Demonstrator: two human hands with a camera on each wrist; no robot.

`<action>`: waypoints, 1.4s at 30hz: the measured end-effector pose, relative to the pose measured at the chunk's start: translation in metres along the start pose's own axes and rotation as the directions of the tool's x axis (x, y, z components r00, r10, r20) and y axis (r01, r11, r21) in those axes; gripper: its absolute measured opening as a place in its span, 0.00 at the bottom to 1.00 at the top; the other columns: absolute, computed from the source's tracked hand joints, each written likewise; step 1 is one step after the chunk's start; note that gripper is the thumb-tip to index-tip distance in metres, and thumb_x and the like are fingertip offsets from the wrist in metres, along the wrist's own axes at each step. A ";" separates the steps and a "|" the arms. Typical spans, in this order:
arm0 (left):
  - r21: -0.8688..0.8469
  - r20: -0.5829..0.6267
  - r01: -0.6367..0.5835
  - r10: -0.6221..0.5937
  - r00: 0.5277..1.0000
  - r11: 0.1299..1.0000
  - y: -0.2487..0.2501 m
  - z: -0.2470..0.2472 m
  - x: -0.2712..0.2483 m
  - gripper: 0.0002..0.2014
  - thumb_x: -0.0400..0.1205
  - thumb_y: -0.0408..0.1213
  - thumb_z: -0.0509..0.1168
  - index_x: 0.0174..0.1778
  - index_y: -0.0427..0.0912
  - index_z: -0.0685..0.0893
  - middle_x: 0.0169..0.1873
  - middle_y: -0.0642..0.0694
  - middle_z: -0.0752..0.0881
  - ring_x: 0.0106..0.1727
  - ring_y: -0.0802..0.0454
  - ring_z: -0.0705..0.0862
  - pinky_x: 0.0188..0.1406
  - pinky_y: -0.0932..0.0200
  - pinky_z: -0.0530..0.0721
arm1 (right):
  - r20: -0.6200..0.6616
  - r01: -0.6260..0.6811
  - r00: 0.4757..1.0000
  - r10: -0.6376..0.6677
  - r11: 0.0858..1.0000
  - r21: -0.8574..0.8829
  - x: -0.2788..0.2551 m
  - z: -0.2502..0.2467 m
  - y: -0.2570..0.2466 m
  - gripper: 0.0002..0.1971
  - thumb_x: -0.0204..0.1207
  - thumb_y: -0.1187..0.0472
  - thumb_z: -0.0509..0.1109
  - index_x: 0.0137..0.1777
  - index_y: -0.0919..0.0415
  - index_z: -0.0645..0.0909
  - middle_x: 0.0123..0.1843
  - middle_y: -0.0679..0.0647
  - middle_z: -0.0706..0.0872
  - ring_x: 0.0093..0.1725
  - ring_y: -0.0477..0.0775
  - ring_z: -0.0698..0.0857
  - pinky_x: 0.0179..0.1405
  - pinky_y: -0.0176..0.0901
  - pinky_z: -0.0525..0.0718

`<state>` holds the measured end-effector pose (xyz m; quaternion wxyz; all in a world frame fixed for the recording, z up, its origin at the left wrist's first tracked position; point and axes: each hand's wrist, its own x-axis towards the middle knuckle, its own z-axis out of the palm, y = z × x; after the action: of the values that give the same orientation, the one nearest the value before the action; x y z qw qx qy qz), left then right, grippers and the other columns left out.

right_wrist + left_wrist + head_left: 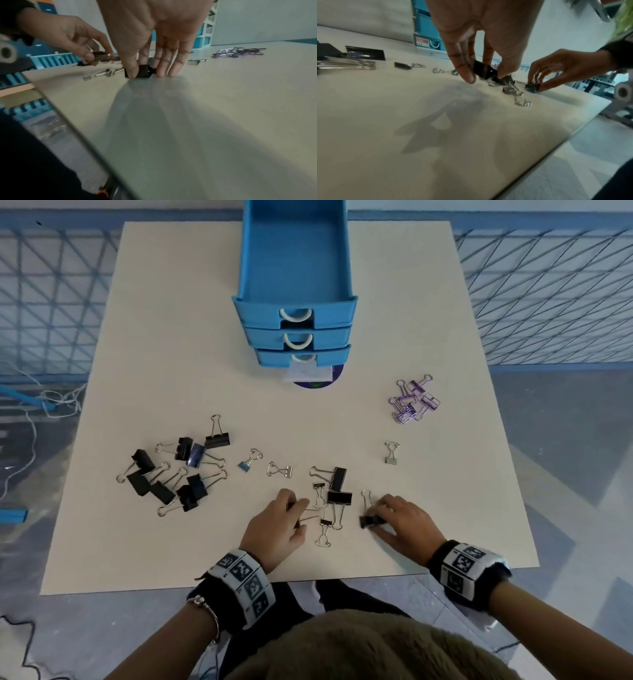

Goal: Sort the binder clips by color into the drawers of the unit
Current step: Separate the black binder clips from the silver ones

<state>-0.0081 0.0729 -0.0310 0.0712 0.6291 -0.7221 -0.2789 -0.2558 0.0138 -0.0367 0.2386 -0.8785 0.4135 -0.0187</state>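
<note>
The blue drawer unit (pixel 294 302) stands at the far middle of the bench (pixel 171 337) with its top drawer (pixel 293 258) pulled out; it looks empty, though its far end runs out of view. Every clip lies nearer the person than that unit.

The left hand (pixel 274 525) sits on the near side of the unit, slightly to its left. Its grip is closed on a black binder clip (pixel 482 69), thumb and fingers pinching the body, which is tilted and seems lifted off the bench. The right hand (pixel 400 517) is slightly right of the unit's line, thumb and fingertips pinched on a second black binder clip (pixel 141 71) that rests on the bench, its wire handle pointing toward the unit.

Between the two hands lie several more black clips (pixel 339 496), handles running roughly toward the person. A larger black pile (pixel 171 474) lies well left of the unit's front, a purple cluster (pixel 412 402) to its right, and one small blue clip (pixel 245 465) and two silver ones (pixel 391 453) in between.

Both hands appear about equally near the open drawer; carrying either clip there means a reach away from the person toward the unit.
</note>
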 end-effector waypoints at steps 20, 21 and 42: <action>0.165 0.077 0.184 -0.198 0.977 0.969 0.064 0.012 0.045 0.24 0.77 0.28 0.62 0.70 0.39 0.69 0.68 0.35 0.70 0.58 0.38 0.78 0.44 0.49 0.82 | 0.319 0.141 0.944 -0.080 0.975 -0.173 0.094 -0.037 -0.021 0.21 0.78 0.66 0.60 0.70 0.52 0.71 0.57 0.65 0.74 0.47 0.64 0.79 0.35 0.46 0.69; 0.173 0.056 0.190 -0.202 0.978 0.966 0.064 0.013 0.047 0.25 0.76 0.28 0.64 0.70 0.39 0.70 0.68 0.35 0.71 0.57 0.38 0.79 0.43 0.50 0.82 | 0.339 0.133 0.939 -0.067 0.975 -0.177 0.096 -0.039 -0.022 0.20 0.78 0.65 0.60 0.70 0.52 0.70 0.59 0.64 0.73 0.48 0.64 0.79 0.37 0.47 0.70; -0.162 -0.227 0.236 -0.269 0.936 0.958 0.018 -0.046 0.035 0.12 0.78 0.36 0.66 0.57 0.39 0.81 0.57 0.39 0.74 0.44 0.46 0.82 0.39 0.60 0.81 | 0.360 0.136 0.932 -0.043 0.962 -0.237 0.128 -0.033 -0.027 0.20 0.78 0.55 0.63 0.70 0.51 0.70 0.60 0.65 0.74 0.52 0.65 0.80 0.46 0.54 0.77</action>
<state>-0.0098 0.0259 0.0071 0.1657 0.7403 -0.6006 -0.2526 -0.1594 -0.0789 -0.0167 0.1914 -0.9092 0.3222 0.1814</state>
